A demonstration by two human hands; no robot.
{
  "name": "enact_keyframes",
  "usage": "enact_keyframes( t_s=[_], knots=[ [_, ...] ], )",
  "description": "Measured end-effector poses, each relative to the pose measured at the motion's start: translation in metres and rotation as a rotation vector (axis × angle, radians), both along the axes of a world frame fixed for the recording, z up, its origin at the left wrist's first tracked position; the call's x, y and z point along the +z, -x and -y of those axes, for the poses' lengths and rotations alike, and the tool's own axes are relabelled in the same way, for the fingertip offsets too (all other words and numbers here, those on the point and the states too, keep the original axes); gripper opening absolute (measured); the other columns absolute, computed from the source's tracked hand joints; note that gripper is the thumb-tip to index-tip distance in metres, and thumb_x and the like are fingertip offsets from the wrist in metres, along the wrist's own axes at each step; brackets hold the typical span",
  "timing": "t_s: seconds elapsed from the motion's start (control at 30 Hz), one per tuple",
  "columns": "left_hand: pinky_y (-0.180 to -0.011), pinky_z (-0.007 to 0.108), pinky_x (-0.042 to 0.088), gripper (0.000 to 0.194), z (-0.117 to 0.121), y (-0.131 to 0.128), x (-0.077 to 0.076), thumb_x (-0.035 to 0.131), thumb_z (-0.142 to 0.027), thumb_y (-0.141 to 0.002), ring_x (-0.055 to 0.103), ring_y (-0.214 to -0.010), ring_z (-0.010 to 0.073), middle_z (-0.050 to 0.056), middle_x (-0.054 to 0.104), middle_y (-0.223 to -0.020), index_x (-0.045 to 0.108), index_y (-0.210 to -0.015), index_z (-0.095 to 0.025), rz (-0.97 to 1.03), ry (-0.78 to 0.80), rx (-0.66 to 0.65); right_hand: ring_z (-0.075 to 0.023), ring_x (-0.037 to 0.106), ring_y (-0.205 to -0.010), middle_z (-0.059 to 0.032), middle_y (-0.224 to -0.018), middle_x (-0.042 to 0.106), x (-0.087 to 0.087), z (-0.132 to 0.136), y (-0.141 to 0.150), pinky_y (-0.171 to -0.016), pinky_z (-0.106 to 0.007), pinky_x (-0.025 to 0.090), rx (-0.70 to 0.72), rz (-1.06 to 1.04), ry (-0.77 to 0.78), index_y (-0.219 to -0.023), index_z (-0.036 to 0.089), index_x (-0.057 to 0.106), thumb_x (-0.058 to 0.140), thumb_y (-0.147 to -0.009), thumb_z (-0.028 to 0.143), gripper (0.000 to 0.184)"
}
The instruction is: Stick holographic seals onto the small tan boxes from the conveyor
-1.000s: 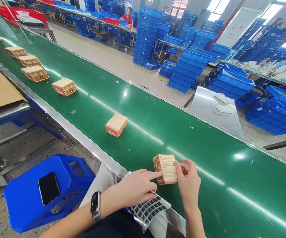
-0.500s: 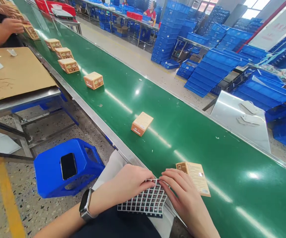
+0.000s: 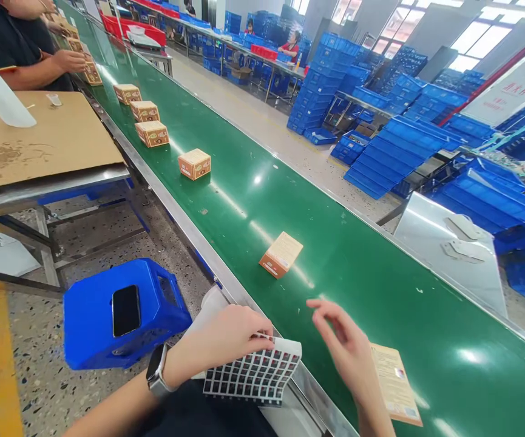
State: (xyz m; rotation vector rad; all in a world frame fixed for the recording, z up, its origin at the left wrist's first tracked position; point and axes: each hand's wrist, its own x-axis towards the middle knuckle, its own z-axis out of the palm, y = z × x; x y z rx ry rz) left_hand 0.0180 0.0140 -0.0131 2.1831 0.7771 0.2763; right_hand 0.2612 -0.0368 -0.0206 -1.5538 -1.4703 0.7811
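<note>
The left hand (image 3: pixel 226 340), with a dark watch (image 3: pixel 156 371) on its wrist, lay on a white sheet of small dark stickers (image 3: pixel 253 375). Its fingers pressed on the top edge of the sheet and held it down. The sheet curved over the shiny metal edge (image 3: pixel 189 227) of a long green belt (image 3: pixel 357 267).

The right hand (image 3: pixel 344 343) was up in the air over the belt, just beside the sheet but not touching it. Its fingers were spread and loose, and it held nothing. Whether a sticker sat on a fingertip was too small to tell.

A flat orange and cream cardboard box (image 3: pixel 394 382) lay on the belt just past the right wrist, partly hidden by it. Another little orange box (image 3: pixel 281 255) lay on the belt a bit farther up, apart from both hands. Four more small orange boxes (image 3: pixel 152 132) sat in a row much farther along the belt.

To the left of the belt stood a blue plastic stool (image 3: pixel 84 315) with a black phone (image 3: pixel 125 309) lying on top. Behind it was a metal table with a brown cardboard sheet (image 3: pixel 39 139) on it. At the far end, another person's hand (image 3: pixel 68 60) touched a box on the belt. Stacks of blue plastic crates (image 3: pixel 399 149) stood on the other side of the belt.
</note>
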Motion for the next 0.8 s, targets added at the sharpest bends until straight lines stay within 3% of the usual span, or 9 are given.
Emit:
enact_keyframes(
  t_s=[0.03, 0.13, 0.2, 0.27, 0.37, 0.43, 0.53, 0.67, 0.8],
  knots=[
    [-0.061, 0.023, 0.037, 0.011, -0.002, 0.0, 0.0, 0.065, -0.029, -0.092, 0.065, -0.07, 0.0132, -0.005, 0.072, -0.077, 0.071, -0.086, -0.023, -0.003, -0.001, -0.011, -0.0267, 0.063, -0.109, -0.01, -0.11, 0.07, -0.007, -0.021, -0.004, -0.095, -0.045, 0.051, -0.129, -0.088, 0.01, -0.097, 0.023, 0.064, 0.062, -0.088, 0.045, 0.024],
    [-0.061, 0.023, 0.038, 0.008, -0.004, -0.003, 0.003, 0.068, -0.028, -0.09, 0.065, -0.07, 0.0131, -0.005, 0.073, -0.078, 0.071, -0.085, -0.022, -0.009, -0.022, -0.057, -0.0285, 0.056, -0.122, -0.0141, -0.128, 0.062, -0.032, -0.091, -0.011, -0.102, -0.05, 0.046, -0.238, -0.137, -0.001, -0.136, 0.022, 0.046, 0.066, -0.082, 0.053, 0.066],
    [-0.063, 0.024, 0.04, 0.008, -0.002, -0.006, 0.006, 0.07, -0.029, -0.089, 0.066, -0.074, 0.0143, -0.005, 0.073, -0.078, 0.072, -0.085, -0.023, 0.004, -0.041, -0.092, -0.0289, 0.055, -0.125, -0.0143, -0.132, 0.06, -0.043, -0.126, -0.014, -0.105, -0.051, 0.043, -0.213, -0.163, 0.048, -0.148, 0.022, 0.032, 0.072, -0.075, 0.054, 0.089],
    [-0.069, 0.025, 0.044, 0.009, 0.002, -0.006, 0.006, 0.07, -0.031, -0.088, 0.067, -0.082, 0.0157, -0.004, 0.075, -0.081, 0.072, -0.084, -0.023, 0.046, -0.042, -0.113, -0.0278, 0.063, -0.113, -0.011, -0.124, 0.067, -0.046, -0.141, -0.015, -0.102, -0.05, 0.046, -0.091, -0.201, 0.129, -0.149, 0.023, 0.032, 0.078, -0.068, 0.053, 0.098],
    [-0.094, 0.03, 0.047, 0.013, 0.006, -0.001, 0.002, 0.07, -0.033, -0.088, 0.062, -0.115, 0.0211, 0.0, 0.074, -0.113, 0.073, -0.081, -0.022, 0.133, -0.06, -0.109, -0.0258, 0.068, -0.101, -0.0057, -0.113, 0.073, -0.038, -0.131, -0.019, -0.098, -0.048, 0.05, 0.111, -0.236, 0.238, -0.148, 0.026, 0.038, 0.084, -0.064, 0.046, 0.098],
    [-0.115, 0.04, 0.035, 0.014, 0.006, 0.002, -0.003, 0.071, -0.033, -0.087, 0.043, -0.14, 0.0264, 0.001, 0.058, -0.143, 0.073, -0.08, -0.021, 0.159, -0.108, -0.105, -0.026, 0.067, -0.106, -0.0046, -0.116, 0.072, -0.031, -0.111, -0.02, -0.102, -0.05, 0.047, 0.173, -0.23, 0.275, -0.147, 0.03, 0.039, 0.085, -0.065, 0.042, 0.094],
    [-0.124, 0.049, 0.019, 0.012, 0.001, 0.001, -0.012, 0.071, -0.03, -0.087, 0.027, -0.149, 0.0279, 0.001, 0.036, -0.159, 0.073, -0.081, -0.02, 0.117, -0.162, -0.12, -0.0273, 0.058, -0.122, -0.0043, -0.13, 0.066, -0.025, -0.079, -0.019, -0.11, -0.051, 0.039, 0.008, -0.308, 0.196, -0.135, 0.033, 0.055, 0.086, -0.066, 0.039, 0.076],
    [-0.123, 0.046, 0.025, 0.009, -0.005, -0.011, -0.019, 0.071, -0.024, -0.087, 0.033, -0.147, 0.0256, 0.003, 0.038, -0.158, 0.073, -0.081, -0.019, 0.06, -0.194, -0.144, -0.0267, 0.055, -0.126, -0.0061, -0.136, 0.062, -0.034, -0.045, -0.009, -0.111, -0.046, 0.04, -0.32, -0.475, 0.081, -0.097, 0.025, 0.072, 0.076, -0.076, 0.049, 0.032],
    [-0.116, 0.043, 0.036, 0.011, -0.008, -0.022, -0.014, 0.07, -0.024, -0.088, 0.042, -0.141, 0.0248, 0.005, 0.048, -0.151, 0.073, -0.079, -0.018, 0.059, -0.292, -0.182, -0.0267, 0.066, -0.11, -0.0103, -0.126, 0.068, -0.047, -0.026, -0.002, -0.098, -0.045, 0.051, -0.394, -0.584, 0.126, -0.089, 0.021, 0.071, 0.072, -0.077, 0.053, 0.034]
  ],
)
